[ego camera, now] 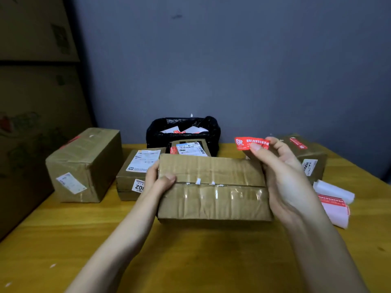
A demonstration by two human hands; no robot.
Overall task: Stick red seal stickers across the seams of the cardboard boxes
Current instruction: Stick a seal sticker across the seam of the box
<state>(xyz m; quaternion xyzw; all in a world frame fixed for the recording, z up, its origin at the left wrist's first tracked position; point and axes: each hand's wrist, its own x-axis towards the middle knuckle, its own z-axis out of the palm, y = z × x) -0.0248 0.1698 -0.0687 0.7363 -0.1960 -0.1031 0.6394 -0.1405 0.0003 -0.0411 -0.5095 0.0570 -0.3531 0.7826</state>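
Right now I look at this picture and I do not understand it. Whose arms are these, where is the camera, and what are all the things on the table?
There is no machine here. A person wears one camera on the head, so you see their own two arms from above.

The left hand grips the left end of a taped cardboard box on the yellow table. The right hand pinches a red seal sticker above the box's right end, not yet stuck on.

Around lie other boxes: a large one at left, a labelled one behind, one at right. At the back stands a black-lined bin; at right lie sticker sheets.
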